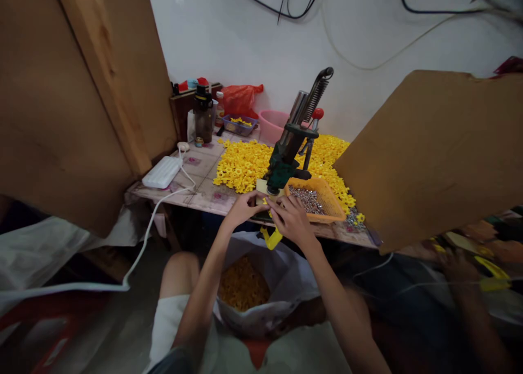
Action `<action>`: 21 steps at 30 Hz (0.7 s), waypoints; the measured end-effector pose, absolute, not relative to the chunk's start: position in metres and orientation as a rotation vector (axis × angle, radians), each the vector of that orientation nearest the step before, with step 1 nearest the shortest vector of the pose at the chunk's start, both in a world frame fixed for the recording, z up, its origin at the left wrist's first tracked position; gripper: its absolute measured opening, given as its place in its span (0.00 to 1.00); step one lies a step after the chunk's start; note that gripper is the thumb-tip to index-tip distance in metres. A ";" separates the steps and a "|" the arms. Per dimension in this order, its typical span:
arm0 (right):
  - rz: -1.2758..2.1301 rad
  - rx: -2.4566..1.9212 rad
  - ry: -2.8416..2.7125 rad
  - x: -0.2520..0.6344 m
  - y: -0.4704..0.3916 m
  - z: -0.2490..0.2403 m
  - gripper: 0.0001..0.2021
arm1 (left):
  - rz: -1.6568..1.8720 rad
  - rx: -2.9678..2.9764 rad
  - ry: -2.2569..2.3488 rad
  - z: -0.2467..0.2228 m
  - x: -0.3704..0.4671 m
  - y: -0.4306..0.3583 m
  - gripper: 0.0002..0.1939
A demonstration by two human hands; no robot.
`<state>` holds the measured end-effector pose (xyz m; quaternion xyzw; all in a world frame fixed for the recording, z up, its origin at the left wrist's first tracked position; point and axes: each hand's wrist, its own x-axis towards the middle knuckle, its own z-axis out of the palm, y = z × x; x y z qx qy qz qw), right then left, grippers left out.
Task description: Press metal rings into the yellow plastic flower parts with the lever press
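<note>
Nearest me is my pale-clothed lap (302, 352), with one open white sack (286, 254) just beyond, yellow pieces (244, 284) inside. One small yellow piece (265, 201) sits at the fingertips of my left grip (243, 207) and right grip (293, 217), by the lower end of one green press (281, 167) on the counter (196, 183). Both grips are curled inward; I cannot tell which pinches it. One orange basket (327, 218) lies right; the far yellow heap (241, 164) defies counting. My two forearms (335, 287) reach forward, converging.

Head-height view, forward and down
</note>
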<state>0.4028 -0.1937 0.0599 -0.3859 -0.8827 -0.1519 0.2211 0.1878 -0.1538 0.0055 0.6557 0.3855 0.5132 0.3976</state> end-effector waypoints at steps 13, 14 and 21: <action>-0.628 -1.226 -2.629 0.394 -0.190 0.070 0.28 | 1.318 1.635 0.964 -0.003 0.188 -0.149 0.20; -0.655 -1.239 -2.635 0.393 -0.192 0.072 0.29 | 1.317 1.635 0.962 -0.004 0.188 -0.148 0.21; -0.663 -1.207 -2.730 0.392 -0.197 0.083 0.29 | 1.306 1.620 0.898 0.001 0.184 -0.153 0.20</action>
